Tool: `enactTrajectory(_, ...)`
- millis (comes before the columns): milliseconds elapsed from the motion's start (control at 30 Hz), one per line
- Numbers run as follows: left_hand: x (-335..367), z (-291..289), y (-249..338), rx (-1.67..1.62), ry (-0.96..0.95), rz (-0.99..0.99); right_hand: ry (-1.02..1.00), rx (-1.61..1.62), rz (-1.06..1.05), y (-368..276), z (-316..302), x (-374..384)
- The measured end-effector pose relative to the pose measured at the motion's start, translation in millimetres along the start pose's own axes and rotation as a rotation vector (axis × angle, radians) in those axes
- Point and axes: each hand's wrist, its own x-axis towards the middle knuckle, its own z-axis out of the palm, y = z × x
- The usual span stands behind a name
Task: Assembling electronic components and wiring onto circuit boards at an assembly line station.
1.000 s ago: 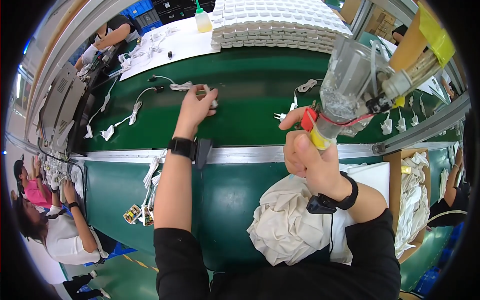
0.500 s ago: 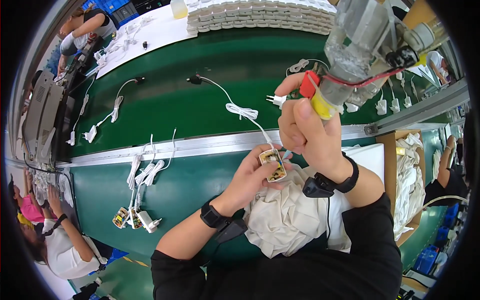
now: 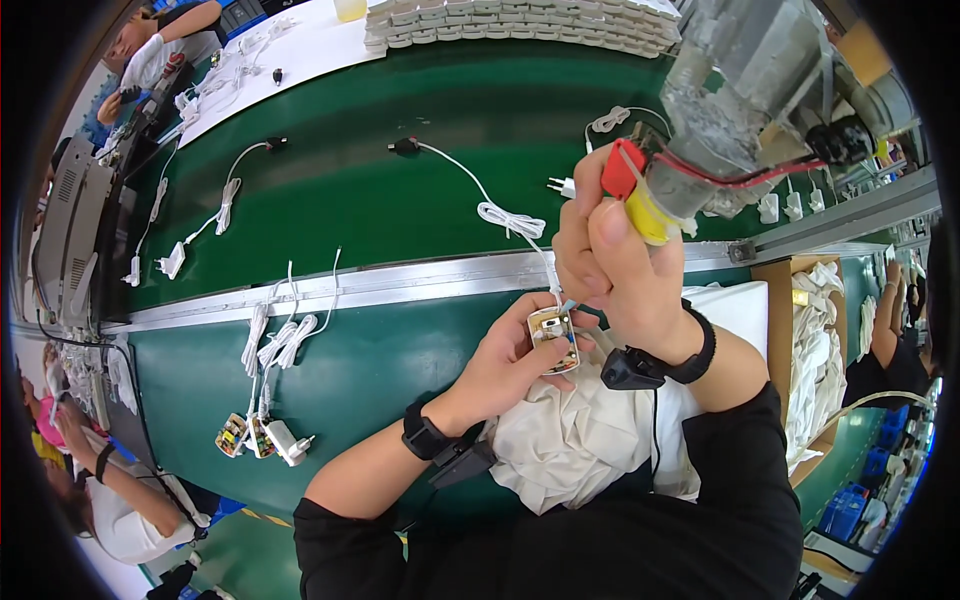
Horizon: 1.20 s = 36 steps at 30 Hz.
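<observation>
Dead centre of the frame we've got a small open charger [image 3: 553,338], its yellowish circuit board showing, pinched in the left hand [image 3: 503,362] with fingers and thumb closed round the white shell. A thin white cable [image 3: 497,211] runs from it up over the aluminium rail [image 3: 400,283] and across the belt to a black plug near the top middle.

Just above and right, the right hand [image 3: 612,270] is wrapped tight round the yellow-and-red grip of a tool [image 3: 700,130] hanging from the upper right. The tool's body is wrapped in cloudy clear plastic, with red and black wires looped round it. We can't see its tip; the hand covers it.

Under both hands sits a crumpled white cloth [image 3: 570,450], soft and wrinkly. Both wrists wear black straps.

The surface is a matte green conveyor belt [image 3: 380,190], split by that shiny rail, bending with the lens. More white chargers [image 3: 262,335] with coiled leads lie on the belt left of centre, and a few open ones sit at the lower left. Rows of white blocks are stacked along the top edge, partly cut off.

At the upper left another person [image 3: 150,60] works at the line, and at the lower left someone else is half cut off by the rim. A cardboard box of white stuff at the right is too blurry to make out.
</observation>
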Motion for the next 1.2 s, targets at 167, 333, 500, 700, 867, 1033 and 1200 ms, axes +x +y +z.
enactTrajectory(167,0.8,0.4,1.0,0.012,0.002,-0.015,0.014,0.141,0.027,-3.3,-1.8,-0.6)
enactTrajectory(333,3.7,-2.9,-1.6,-0.002,0.063,-0.019,-0.027,0.034,0.051,-10.8,0.6,-3.3)
enactTrajectory(500,4.3,-8.8,1.0,-0.133,0.186,0.004,-0.093,-0.010,0.028,-3.5,0.6,-10.8)
enactTrajectory(700,2.5,-5.6,3.5,-0.193,0.209,0.034,-0.097,0.004,0.012,2.9,2.9,-13.6)
enactTrajectory(867,2.8,-5.8,3.6,-0.212,0.192,0.050,-0.092,-0.015,0.005,4.5,1.0,-14.1)
enactTrajectory(1033,4.0,-9.5,-1.3,-0.217,0.177,0.048,-0.081,-0.019,-0.002,1.7,1.9,-14.8)
enactTrajectory(1200,4.3,-1.7,-2.7,-0.394,0.106,0.037,-0.068,-0.009,0.001,-2.3,4.5,-17.0)
